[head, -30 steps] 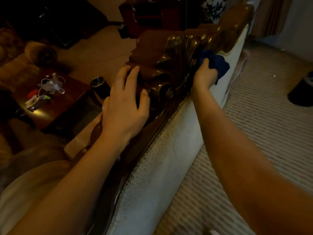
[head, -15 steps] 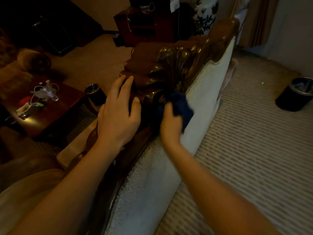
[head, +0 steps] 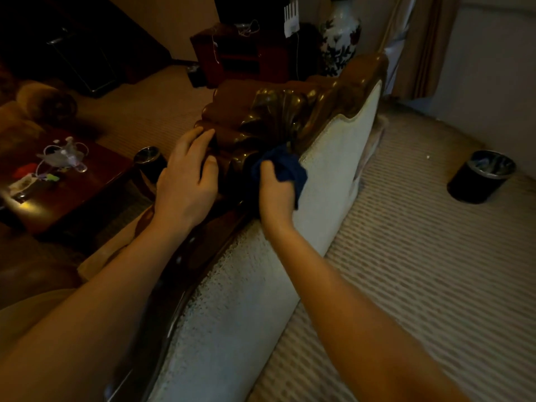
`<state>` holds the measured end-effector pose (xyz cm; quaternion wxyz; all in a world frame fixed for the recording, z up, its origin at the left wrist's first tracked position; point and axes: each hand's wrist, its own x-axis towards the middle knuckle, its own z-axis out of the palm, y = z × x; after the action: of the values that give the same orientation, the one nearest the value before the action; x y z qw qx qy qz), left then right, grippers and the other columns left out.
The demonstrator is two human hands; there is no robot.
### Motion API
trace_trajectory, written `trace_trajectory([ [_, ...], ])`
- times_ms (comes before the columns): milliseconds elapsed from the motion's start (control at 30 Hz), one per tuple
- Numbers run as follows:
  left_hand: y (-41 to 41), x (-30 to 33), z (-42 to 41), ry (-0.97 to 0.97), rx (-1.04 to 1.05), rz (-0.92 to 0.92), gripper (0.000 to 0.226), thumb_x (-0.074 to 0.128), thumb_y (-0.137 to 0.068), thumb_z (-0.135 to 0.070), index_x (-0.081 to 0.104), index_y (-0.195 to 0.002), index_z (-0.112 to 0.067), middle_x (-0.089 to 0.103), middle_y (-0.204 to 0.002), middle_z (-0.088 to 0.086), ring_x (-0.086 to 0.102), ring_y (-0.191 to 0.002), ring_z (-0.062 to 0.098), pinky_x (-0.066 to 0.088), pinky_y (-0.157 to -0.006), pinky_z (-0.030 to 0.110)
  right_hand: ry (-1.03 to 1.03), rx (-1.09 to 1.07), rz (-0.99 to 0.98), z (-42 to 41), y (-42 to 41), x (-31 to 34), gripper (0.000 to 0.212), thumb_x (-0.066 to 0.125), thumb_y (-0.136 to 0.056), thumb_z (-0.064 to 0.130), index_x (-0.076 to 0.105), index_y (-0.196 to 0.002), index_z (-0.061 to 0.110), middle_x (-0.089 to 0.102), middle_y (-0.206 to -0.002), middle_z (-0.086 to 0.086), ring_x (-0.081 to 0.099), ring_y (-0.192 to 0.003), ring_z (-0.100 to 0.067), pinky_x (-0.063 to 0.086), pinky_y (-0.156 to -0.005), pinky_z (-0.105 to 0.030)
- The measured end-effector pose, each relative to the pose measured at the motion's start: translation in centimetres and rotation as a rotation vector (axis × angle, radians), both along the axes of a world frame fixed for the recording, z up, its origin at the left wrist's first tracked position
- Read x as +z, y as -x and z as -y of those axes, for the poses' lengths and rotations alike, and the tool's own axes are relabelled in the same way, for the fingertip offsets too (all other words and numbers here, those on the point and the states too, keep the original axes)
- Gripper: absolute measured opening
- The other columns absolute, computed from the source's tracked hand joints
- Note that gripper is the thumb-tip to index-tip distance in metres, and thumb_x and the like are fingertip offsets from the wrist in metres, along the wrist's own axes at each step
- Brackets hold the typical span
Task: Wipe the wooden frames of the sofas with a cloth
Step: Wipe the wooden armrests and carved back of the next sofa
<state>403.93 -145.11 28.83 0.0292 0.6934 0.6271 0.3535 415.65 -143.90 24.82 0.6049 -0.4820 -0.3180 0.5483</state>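
The sofa's carved wooden frame (head: 275,117) runs along the top of its pale back panel (head: 333,169), the left hand (head: 185,181) rests flat on the carving with fingers extended, and the right hand (head: 274,192) grips a bunched blue cloth (head: 285,166) against the carving's lower scroll.

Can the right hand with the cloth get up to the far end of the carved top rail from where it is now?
Probably yes. The right hand grips the blue cloth at the base of the shell carving, and the top rail runs on bare beyond it. The left hand rests off to the side.
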Motion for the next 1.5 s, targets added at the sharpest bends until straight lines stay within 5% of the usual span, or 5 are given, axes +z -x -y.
trace_trajectory([
  [533,2.2,3.9,12.5,0.408,-0.387,0.32,0.057,0.067,-0.074,-0.031,0.041,-0.121,-0.048,0.057,-0.114,-0.032,0.055,-0.106,-0.011,0.047,-0.081,0.008,-0.019,0.842,-0.047,7.7,-0.6,6.2,0.05,0.051,-0.086,0.059,0.061,-0.118,0.021,0.065,-0.118,-0.006,0.061,-0.111,-0.021,0.042,-0.105,-0.043],
  [700,8.5,5.5,15.1,0.393,-0.154,0.491,0.033,0.064,-0.083,0.001,0.063,-0.099,-0.027,0.073,-0.087,-0.014,0.069,-0.081,0.005,0.054,-0.064,0.015,-0.078,1.305,0.423,8.8,2.3,9.1,0.06,0.041,-0.086,0.066,0.049,-0.131,0.027,0.055,-0.132,0.005,0.049,-0.123,-0.015,0.043,-0.097,-0.042],
  [933,16.2,2.2,15.8,0.131,0.273,0.873,0.012,0.052,-0.094,-0.018,0.056,-0.09,-0.029,0.061,-0.097,0.001,0.06,-0.094,0.023,0.048,-0.082,0.038,-0.371,0.579,0.873,7.7,6.0,8.0,0.043,0.048,-0.096,0.035,0.065,-0.095,-0.004,0.056,-0.076,-0.019,0.055,-0.07,-0.024,0.042,-0.059,-0.028],
  [1267,14.8,-6.6,16.9,0.013,-0.283,-0.45,0.064,0.04,-0.082,-0.044,0.022,-0.143,-0.04,0.037,-0.149,0.002,0.032,-0.138,0.029,0.036,-0.099,0.054,-0.499,0.021,1.088,7.0,13.2,3.4,0.043,0.042,-0.099,0.024,0.045,-0.056,0.018,0.043,-0.051,0.004,0.041,-0.049,-0.011,0.037,-0.055,-0.031],
  [1500,13.8,-4.0,6.0,0.16,-0.392,-0.038,0.053,0.05,-0.093,-0.024,0.035,-0.144,-0.027,0.033,-0.15,-0.001,0.023,-0.142,0.021,0.033,-0.108,0.05,-0.407,-0.072,1.022,6.5,12.5,3.7,0.05,0.043,-0.099,0.03,0.062,-0.072,-0.007,0.057,-0.062,-0.017,0.047,-0.054,-0.023,0.034,-0.054,-0.036],
])
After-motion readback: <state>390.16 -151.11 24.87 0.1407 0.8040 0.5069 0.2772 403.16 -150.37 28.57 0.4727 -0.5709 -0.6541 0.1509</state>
